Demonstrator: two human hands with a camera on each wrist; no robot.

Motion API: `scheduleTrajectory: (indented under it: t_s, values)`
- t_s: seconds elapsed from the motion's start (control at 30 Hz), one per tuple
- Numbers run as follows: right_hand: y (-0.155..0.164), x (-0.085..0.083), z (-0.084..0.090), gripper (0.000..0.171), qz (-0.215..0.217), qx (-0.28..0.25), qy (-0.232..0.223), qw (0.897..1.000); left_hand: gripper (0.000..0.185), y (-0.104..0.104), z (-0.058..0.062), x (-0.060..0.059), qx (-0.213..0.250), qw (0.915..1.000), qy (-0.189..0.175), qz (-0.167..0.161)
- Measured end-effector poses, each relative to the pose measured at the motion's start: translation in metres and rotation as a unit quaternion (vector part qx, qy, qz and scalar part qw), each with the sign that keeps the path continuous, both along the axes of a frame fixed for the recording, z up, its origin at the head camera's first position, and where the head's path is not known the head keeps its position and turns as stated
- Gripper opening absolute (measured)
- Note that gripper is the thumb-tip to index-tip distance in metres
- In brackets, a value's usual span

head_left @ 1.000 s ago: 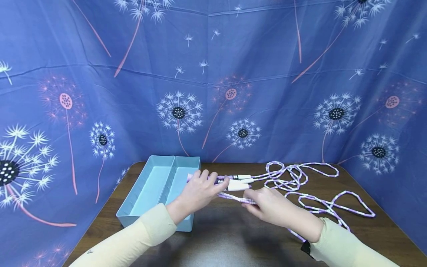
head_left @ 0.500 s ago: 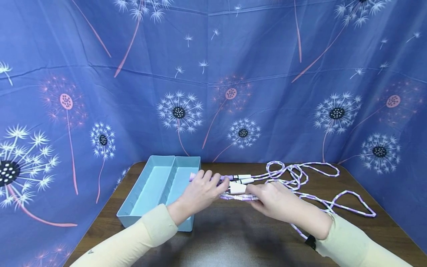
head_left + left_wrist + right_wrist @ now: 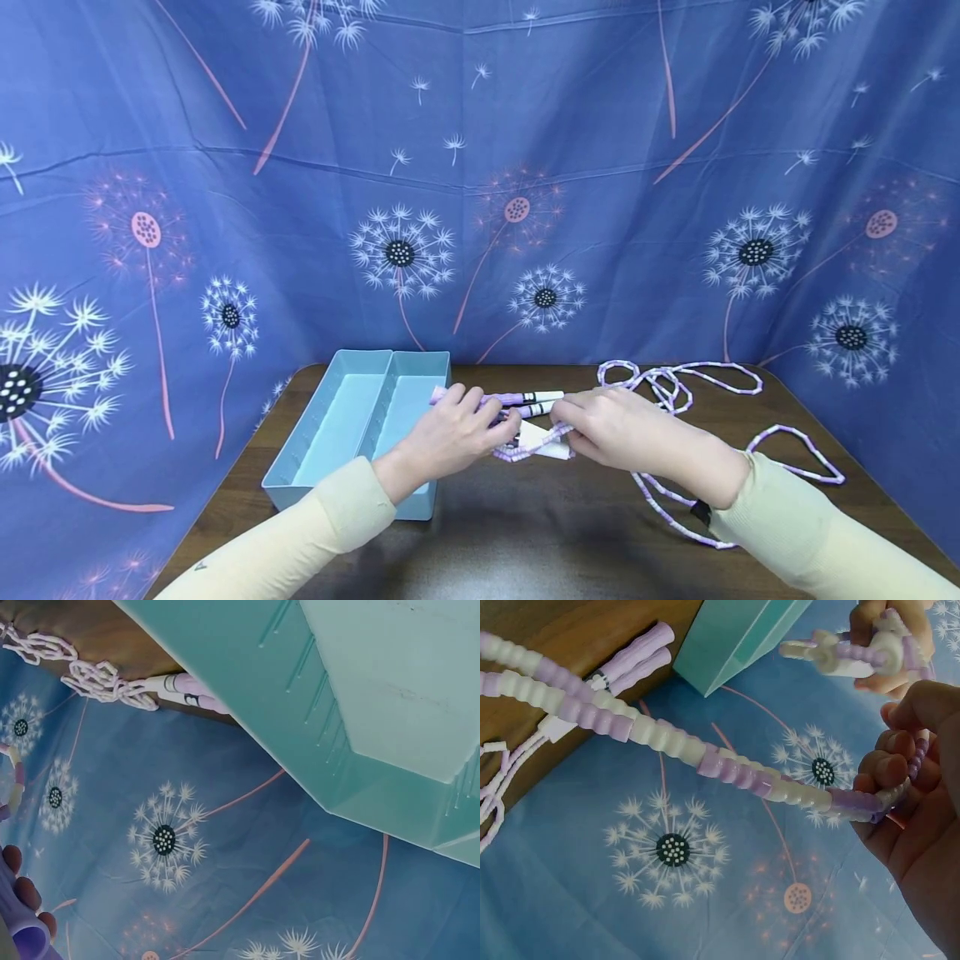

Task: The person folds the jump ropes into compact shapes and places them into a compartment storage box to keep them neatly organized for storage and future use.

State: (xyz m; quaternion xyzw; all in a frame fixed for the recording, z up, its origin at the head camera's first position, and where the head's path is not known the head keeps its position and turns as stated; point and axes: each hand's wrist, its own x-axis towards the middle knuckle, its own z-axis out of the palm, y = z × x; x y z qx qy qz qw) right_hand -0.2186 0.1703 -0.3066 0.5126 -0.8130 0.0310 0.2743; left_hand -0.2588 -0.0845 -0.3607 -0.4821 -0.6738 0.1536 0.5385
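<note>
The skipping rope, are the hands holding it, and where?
Yes. The left hand grips the handles; the right hand pinches the beaded cord near them.

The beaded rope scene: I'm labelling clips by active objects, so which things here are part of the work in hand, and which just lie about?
In hand:
- purple and white beaded skipping rope, gripped by the right hand
- its purple and white handles, held by the left hand

Lying about:
- light blue two-compartment plastic tray
- dark brown wooden table
- blue dandelion-print cloth backdrop

Beaded jump rope [image 3: 678, 392] — purple-white (handles gripped) — sprawls looped on table.
</note>
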Motion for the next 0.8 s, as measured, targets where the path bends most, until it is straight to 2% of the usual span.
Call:
scheduleTrajectory:
  t_s: [0.1, 0.23, 0.3, 0.4, 0.5, 0.6, 0.8]
  values:
    - [0.000, -0.003, -0.001, 0.019, -0.004, -0.009, -0.016, 1.000, 0.022, 0.001, 0.006, 0.003, 0.009, 0.9998, 0.009, -0.013]
    - [0.001, -0.003, -0.002, 0.012, -0.030, -0.008, -0.088, 0.996, 0.024, 0.003, 0.016, 0.010, 0.015, 0.9996, 0.018, -0.015]
    - [0.001, -0.002, -0.003, 0.019, -0.048, 0.001, -0.124, 0.991, 0.026, 0.003, 0.018, 0.011, 0.017, 0.9995, 0.023, -0.014]
    - [0.001, -0.001, -0.004, 0.028, -0.060, 0.012, -0.149, 0.987, 0.026, 0.004, 0.015, 0.009, 0.025, 0.9993, 0.027, -0.012]
    - [0.001, 0.000, -0.006, 0.027, -0.061, 0.020, -0.156, 0.986, 0.022, 0.004, 0.010, 0.006, 0.033, 0.9993, 0.017, -0.005]
    - [0.000, -0.001, -0.006, 0.024, -0.053, 0.021, -0.149, 0.987, 0.021, 0.004, 0.006, 0.008, 0.032, 0.9994, -0.004, 0.016]
    - [-0.001, -0.002, -0.007, 0.024, -0.058, 0.016, -0.113, 0.992, 0.026, 0.005, 0.006, 0.012, 0.034, 0.9972, -0.027, 0.061]
